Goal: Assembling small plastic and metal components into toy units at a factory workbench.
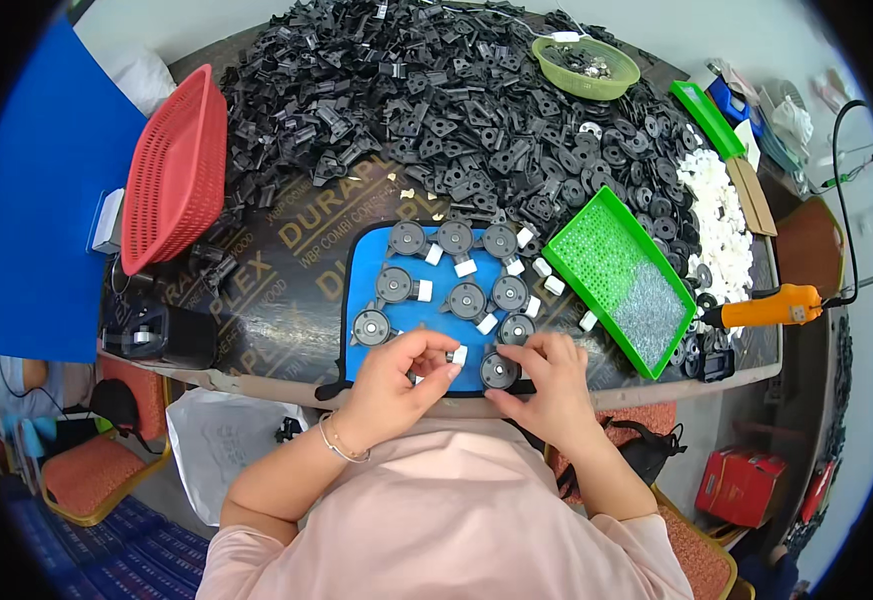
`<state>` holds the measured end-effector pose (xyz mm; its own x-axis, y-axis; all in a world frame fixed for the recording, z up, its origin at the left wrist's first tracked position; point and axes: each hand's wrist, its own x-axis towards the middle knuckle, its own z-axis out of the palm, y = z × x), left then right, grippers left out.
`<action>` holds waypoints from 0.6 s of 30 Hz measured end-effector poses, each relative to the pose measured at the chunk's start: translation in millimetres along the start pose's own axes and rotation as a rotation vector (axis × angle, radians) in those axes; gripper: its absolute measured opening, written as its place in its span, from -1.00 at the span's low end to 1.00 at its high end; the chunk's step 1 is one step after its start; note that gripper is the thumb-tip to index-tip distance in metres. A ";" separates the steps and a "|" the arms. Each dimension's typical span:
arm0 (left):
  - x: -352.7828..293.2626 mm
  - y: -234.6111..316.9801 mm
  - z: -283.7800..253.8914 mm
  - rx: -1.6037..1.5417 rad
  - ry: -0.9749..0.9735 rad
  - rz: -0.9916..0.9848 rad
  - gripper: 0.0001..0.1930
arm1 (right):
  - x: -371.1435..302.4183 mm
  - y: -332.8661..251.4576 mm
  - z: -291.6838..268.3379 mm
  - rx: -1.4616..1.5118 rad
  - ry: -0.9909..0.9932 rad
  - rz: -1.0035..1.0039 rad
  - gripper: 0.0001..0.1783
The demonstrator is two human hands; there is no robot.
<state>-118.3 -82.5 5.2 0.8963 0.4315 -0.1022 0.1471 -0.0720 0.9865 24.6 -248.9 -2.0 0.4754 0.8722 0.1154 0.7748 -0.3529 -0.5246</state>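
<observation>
A blue mat (411,345) lies at the table's near edge. Several round black wheel parts (466,300) rest on it in loose rows, most with a small white plastic piece (424,290) at the side. Between thumb and forefinger, my left hand (391,390) pinches a white plastic piece (459,355) above the mat. My right hand (554,388) has its thumb and fingertips around the edge of a black wheel part (497,372) at the mat's near right. Part of another dark piece shows beneath my left hand.
A large heap of black plastic parts (386,95) covers the back of the table. To the right are a green tray (596,235) of small metal pieces, white pieces (711,205) and an orange-handled power screwdriver (771,307). Red baskets (178,165) stand left; a yellow-green basket (596,88) sits behind.
</observation>
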 end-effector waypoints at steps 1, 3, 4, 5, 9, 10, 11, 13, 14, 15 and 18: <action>-0.9 -1.0 0.0 0.000 -0.001 -0.002 -0.77 | -0.1 0.4 0.0 -0.001 0.003 0.005 -0.44; -3.2 -2.3 -0.1 -0.003 0.010 0.028 -0.77 | 0.6 0.1 -0.5 -0.001 0.005 0.010 -0.44; -4.2 -2.8 -0.2 -0.002 0.010 0.027 -0.77 | 1.5 -1.0 -0.6 -0.006 0.005 0.015 -0.44; -4.7 -3.4 -0.1 -0.006 0.013 0.021 -0.77 | 2.3 -1.5 -1.3 -0.013 0.006 0.020 -0.44; -6.6 -4.1 -0.3 0.012 0.007 0.039 -0.77 | 3.6 -0.7 -5.2 -0.035 -0.001 0.011 -0.44; -7.0 -2.4 0.3 0.012 0.005 0.039 -0.77 | 3.9 -1.4 -5.0 -0.043 -0.007 0.001 -0.44; -7.3 0.4 1.4 0.009 0.008 0.023 -0.77 | 3.7 -1.8 -4.9 -0.053 -0.012 -0.008 -0.44; -7.0 2.0 3.5 0.005 0.005 0.008 -0.77 | 2.4 -1.4 -4.1 -0.053 -0.012 0.006 -0.44; -7.0 1.4 3.9 0.005 -0.003 0.012 -0.77 | 2.1 -1.0 -3.2 -0.050 -0.015 0.015 -0.44; -6.9 0.6 4.4 0.004 -0.013 0.017 -0.76 | 1.2 -1.3 -5.1 -0.050 -0.013 0.016 -0.44; -9.3 -3.8 10.2 0.094 -0.064 0.033 -0.67 | -4.3 2.3 -22.5 0.023 0.202 -0.068 -0.41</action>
<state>-123.0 -95.4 1.0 0.9259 0.3691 -0.0807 0.1530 -0.1707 0.9734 33.7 -261.1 15.3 0.4980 0.8073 0.3168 0.7995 -0.2859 -0.5283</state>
